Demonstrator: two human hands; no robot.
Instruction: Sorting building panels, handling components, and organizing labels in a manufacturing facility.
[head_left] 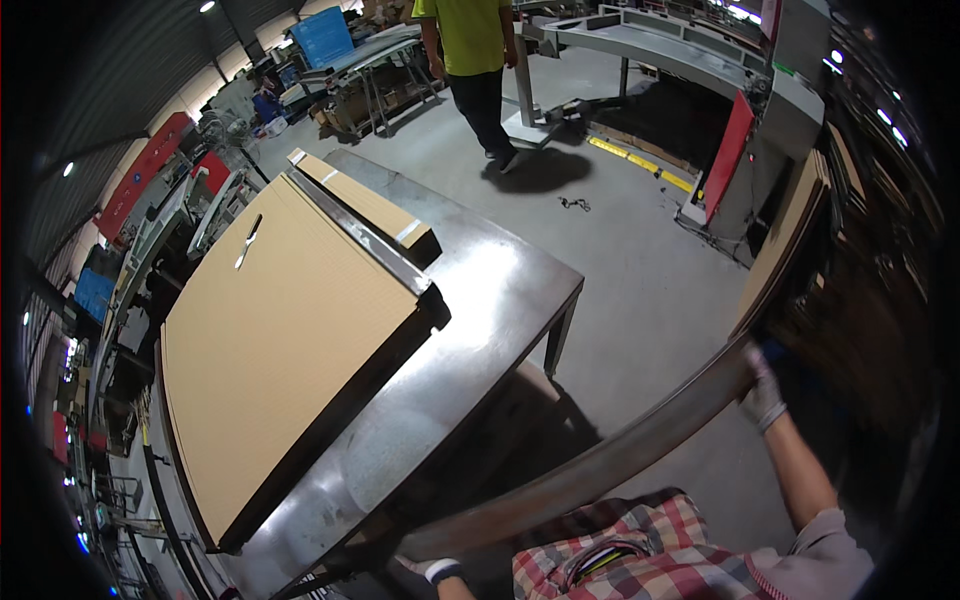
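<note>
A long, flat, dark grey metal bar [590,455] stretches across in front of my body, lower on the left and higher on the right. My right hand [766,388], in a pale glove, is closed round its right end. At the bar's left end my gloved left hand [432,568] is closed on its edge, with the fingers partly hidden. Beyond the bar stands a shiny metal table [490,260]. A large cardboard-covered panel [290,350] with dark edges lies on it, bearing a small knife-like tool [248,242].
A metal strip [365,232] and a narrow cardboard piece [365,198] lie along the panel's far edge. A person in a yellow shirt [470,40] stands beyond the table. Cardboard sheets [785,245] stand at right, near a grey machine with a red panel [728,160].
</note>
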